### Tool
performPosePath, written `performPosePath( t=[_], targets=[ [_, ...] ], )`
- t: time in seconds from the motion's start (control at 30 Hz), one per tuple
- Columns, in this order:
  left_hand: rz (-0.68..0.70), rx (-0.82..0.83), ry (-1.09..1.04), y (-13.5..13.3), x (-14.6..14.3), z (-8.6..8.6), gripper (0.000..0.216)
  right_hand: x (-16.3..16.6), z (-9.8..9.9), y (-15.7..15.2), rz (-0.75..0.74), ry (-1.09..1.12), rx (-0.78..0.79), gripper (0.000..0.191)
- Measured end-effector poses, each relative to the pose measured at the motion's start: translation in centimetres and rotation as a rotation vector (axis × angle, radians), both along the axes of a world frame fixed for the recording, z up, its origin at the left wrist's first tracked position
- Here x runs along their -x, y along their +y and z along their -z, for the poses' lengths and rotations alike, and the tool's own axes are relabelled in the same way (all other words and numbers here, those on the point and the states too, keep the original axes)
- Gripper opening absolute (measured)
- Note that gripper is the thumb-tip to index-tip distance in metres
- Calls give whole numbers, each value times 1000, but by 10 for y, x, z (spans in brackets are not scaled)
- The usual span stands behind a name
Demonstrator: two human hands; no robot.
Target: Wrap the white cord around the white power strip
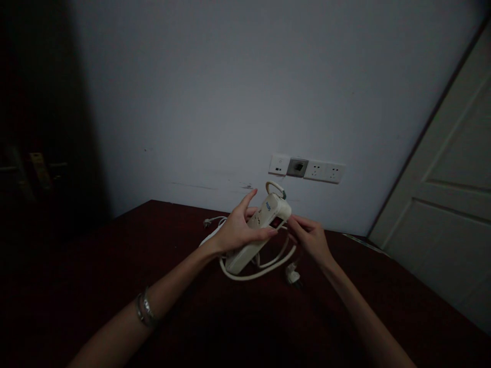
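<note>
My left hand (243, 227) is wrapped round a white power strip (264, 217), which it holds tilted above the dark red tabletop. The strip's sockets and a dark switch with a red part face up. From its upper end loops a white cord (251, 277), which runs under and around the strip. My right hand (309, 237) is closed beside the strip's upper right end, fingers pinched near the cord; what they hold is partly hidden. Below my right hand hangs or lies a white plug (292, 275) with dark prongs.
Another plug (207, 223) on a white cable lies left of the strip. Behind, the grey wall carries a row of socket plates (324, 171). A pale panelled door (452, 189) stands at the right, and a dark door with a handle (40, 168) at the left.
</note>
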State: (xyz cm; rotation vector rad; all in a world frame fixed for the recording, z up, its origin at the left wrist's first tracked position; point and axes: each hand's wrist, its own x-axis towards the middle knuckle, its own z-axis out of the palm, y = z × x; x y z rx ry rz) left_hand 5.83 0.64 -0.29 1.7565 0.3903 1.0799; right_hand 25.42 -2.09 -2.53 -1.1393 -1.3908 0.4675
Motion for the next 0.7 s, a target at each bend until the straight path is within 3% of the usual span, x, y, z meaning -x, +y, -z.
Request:
performPosePath(
  t=[0.13, 0.23, 0.37, 0.5, 0.57, 0.7],
  targets=[
    [159, 208, -114, 9, -4, 3, 103, 4, 11, 4, 90, -27, -127, 38],
    [260, 257, -176, 6, -7, 3, 91, 12, 21, 5, 120, -111, -235, 30],
    [362, 376, -166, 3, -8, 7, 73, 17, 32, 9, 117, -216, -274, 30],
    [440, 489, -67, 8, -2, 9, 69, 3, 33, 14, 183, -294, -252, 32],
    [363, 401, -30, 10, 2, 6, 75, -8, 28, 14, 236, -328, -243, 33],
    [-41, 49, 57, 12, 6, -1, 113, -24, 17, 11, 243, -511, -222, 34]
  ],
)
